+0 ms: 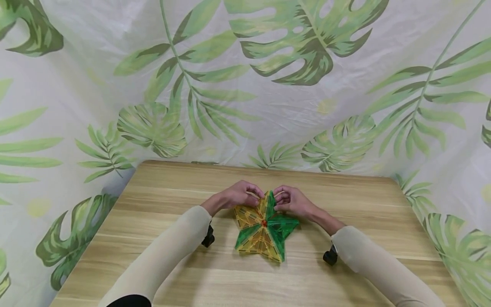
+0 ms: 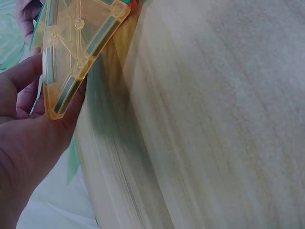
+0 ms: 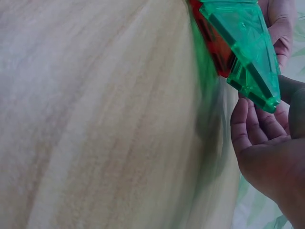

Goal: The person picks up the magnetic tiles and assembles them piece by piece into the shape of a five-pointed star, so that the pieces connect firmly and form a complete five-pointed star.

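Note:
A five-pointed star of translucent magnetic tiles (image 1: 258, 246), orange-yellow and green, lies over the middle of the table with a small red spot at its centre. My left hand (image 1: 241, 194) holds its upper point from the left, fingers and thumb curled at the edge. On the other side of that point, my right hand (image 1: 294, 201) grips the green edge with bent fingers. The left wrist view shows the corner of an orange tile (image 2: 71, 43) between thumb and fingers. In the right wrist view, a green tile (image 3: 248, 43) meets the right thumb, with red tile (image 3: 221, 59) beneath it.
The wood-grain table (image 1: 153, 204) ends just beyond the hands. Behind it hangs a white cloth (image 1: 276, 111) with green leaf print. A black wrist camera (image 1: 208, 237) sits below the left sleeve, another black camera (image 1: 330, 256) below the right.

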The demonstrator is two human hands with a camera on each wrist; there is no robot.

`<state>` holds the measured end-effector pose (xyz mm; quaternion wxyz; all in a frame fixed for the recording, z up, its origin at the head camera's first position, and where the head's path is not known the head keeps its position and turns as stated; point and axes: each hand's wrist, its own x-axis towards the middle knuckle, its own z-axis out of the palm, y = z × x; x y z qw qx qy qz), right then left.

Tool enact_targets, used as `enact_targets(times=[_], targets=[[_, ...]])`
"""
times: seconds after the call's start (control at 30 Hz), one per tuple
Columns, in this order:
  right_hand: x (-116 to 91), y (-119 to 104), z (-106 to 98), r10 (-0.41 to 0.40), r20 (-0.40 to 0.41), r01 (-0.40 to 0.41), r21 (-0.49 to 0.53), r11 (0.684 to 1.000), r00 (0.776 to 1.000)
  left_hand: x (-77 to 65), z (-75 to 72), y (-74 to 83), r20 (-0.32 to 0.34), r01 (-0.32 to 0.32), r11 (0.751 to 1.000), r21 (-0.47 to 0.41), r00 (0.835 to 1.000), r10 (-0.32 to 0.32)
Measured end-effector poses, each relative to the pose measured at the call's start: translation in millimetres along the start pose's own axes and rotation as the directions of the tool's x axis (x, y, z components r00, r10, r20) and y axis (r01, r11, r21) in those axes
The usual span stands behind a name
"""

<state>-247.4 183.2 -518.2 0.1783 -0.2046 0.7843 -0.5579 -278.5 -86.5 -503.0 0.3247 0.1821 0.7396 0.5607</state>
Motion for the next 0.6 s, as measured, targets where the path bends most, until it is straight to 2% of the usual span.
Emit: enact_targets(times=[0.23,0.4,0.5,0.6], targets=[[-2,1,-1,0.014,0.035,-0.013,-0.036,0.999,0.999,-2.7,4.9,0.7,0.029,-0.035,0.994,0.107,0.999,0.032],[-3,2,-1,0.015,0.036,-0.013,-0.038,0.999,0.999,-5.4,4.9,0.2,0.016,-0.045,0.993,0.113,0.999,0.043],[-7,0,-3,-0.005,0.026,0.007,-0.081,0.997,1.0,-11.1,2.4,-1.6,-0.017,-0.083,0.987,0.138,0.996,0.086],[-15,-3,-9,-0.048,-0.003,0.047,-0.16,0.986,0.999,-23.8,-2.4,-5.0,-0.09,-0.138,0.966,0.217,0.983,0.16]])
